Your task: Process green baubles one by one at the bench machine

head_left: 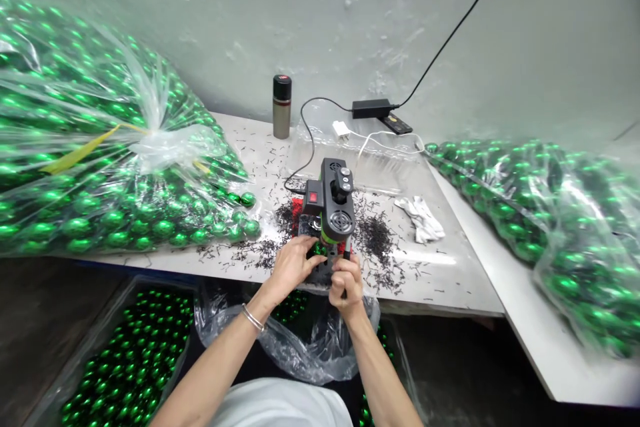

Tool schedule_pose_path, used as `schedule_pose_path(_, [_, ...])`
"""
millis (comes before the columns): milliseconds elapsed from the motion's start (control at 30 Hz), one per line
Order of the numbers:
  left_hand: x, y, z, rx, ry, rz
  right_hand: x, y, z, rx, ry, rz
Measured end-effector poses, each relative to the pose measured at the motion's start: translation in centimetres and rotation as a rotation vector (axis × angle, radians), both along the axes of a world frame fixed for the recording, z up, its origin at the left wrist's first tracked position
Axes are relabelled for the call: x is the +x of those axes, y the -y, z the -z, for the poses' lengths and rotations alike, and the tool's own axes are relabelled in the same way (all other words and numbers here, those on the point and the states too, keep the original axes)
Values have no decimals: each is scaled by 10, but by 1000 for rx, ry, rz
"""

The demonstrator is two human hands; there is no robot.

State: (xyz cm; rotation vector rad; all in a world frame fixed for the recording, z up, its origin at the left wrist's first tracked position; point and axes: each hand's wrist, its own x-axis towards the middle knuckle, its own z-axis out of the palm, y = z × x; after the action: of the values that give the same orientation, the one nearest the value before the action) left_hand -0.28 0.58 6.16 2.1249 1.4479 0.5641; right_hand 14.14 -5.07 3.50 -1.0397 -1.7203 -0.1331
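Observation:
A small black electric machine [338,195] with a red switch and a green band stands on the white table. My left hand [294,265] is closed at its front, thumb and fingers pinching a shiny green ball [318,251] under the machine's head. Most of that ball is hidden by my fingers and the machine. My right hand [347,284] is wrapped round a black lever handle [347,254] at the machine's right side. Heaps of thin dark shavings [374,239] lie around the base, and something red shows behind it.
A big clear bag of green balls [100,147] fills the left side; another bag [540,213] lies right. White gloves [421,219], a tumbler [282,110], a power adapter [371,108] and cables are on the table. Below are a crate of balls [135,353] and an open plastic bag [310,353].

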Motion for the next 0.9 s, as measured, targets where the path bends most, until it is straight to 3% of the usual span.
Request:
schedule_pose_path(100, [0,-2,3,9,19,-1,-2,2,-21,103,-106,15])
schedule_pose_path(200, [-3,0,7,33,90,7,-6,5,-58,108,-208,31])
schedule_pose_path(333, [-18,26,11,57,302,39,-8,7,-94,16,-246,46])
schedule_pose_path(400, [-29,48,17,-49,387,71,-10,7,-97,25,-248,51])
schedule_pose_path(467, [-38,69,27,-262,432,53,-13,8,-93,39,-260,52])
schedule_pose_path(567, [-45,91,46,-602,502,-123,-15,8,-82,50,-283,50])
schedule_pose_path(667, [-44,99,60,-898,726,-364,-15,7,-77,69,-285,54])
schedule_pose_path(800, [-45,100,55,-1271,1055,-714,-13,7,-78,62,-270,66])
schedule_pose_path(900, [-52,98,38,-1380,1265,-683,-14,8,-78,59,-265,75])
